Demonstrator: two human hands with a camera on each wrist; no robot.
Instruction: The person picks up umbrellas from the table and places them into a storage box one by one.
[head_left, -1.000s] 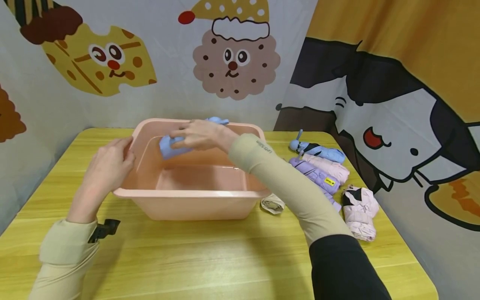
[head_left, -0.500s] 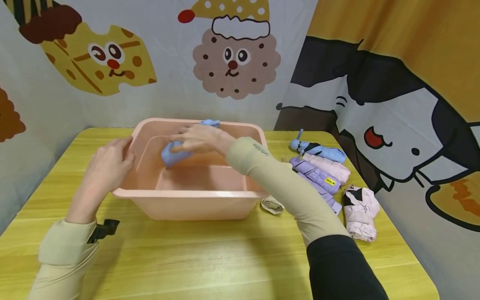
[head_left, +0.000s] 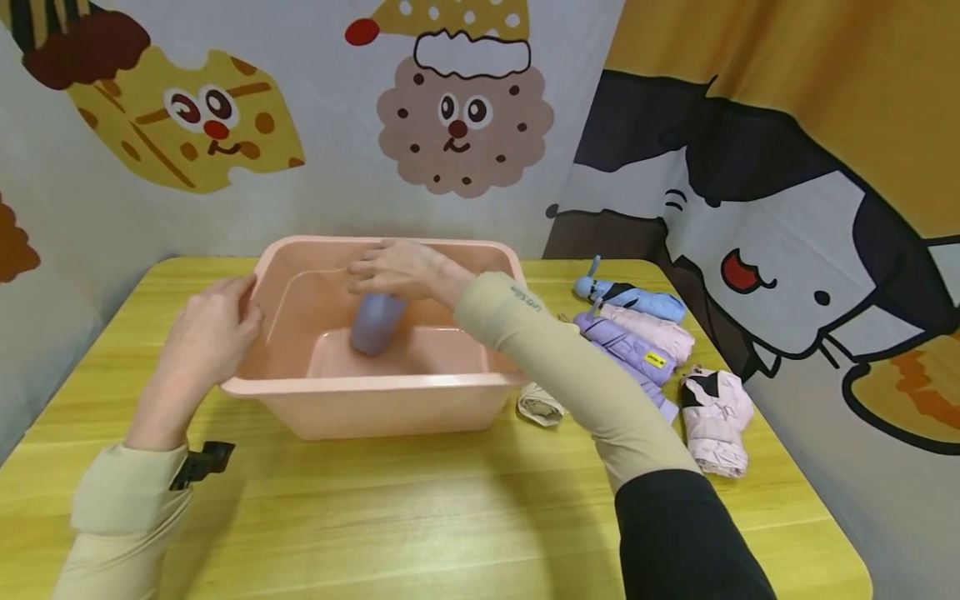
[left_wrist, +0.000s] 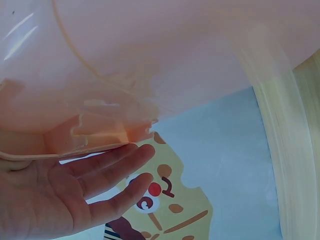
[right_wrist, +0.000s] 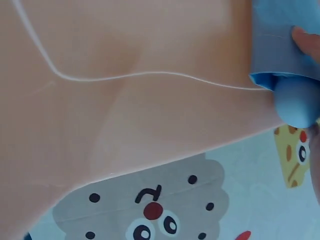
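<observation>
A blue folded umbrella (head_left: 377, 325) slants inside the pink basin (head_left: 390, 412), with its near end low over the floor. My right hand (head_left: 401, 268) holds it from above and covers its far part in the head view. A thumb presses on the blue sleeve (right_wrist: 280, 45) in the right wrist view, close to the round handle (right_wrist: 297, 101). Whether the umbrella touches the basin floor, I cannot tell. My left hand (head_left: 213, 329) grips the basin's left rim, the thumb over the edge and the long fingers (left_wrist: 120, 197) along the outside.
Several folded umbrellas lie to the right of the basin: a blue one (head_left: 645, 302), a pale pink one (head_left: 660, 329), purple ones (head_left: 630, 342) and a pink and black one (head_left: 716, 425). A beige rolled one (head_left: 540, 406) is partly hidden by the right arm. A printed curtain hangs behind.
The blue umbrella has swung from lying crosswise near the basin's back wall to pointing toward me, and its near end is lower. My left hand keeps its place on the rim.
</observation>
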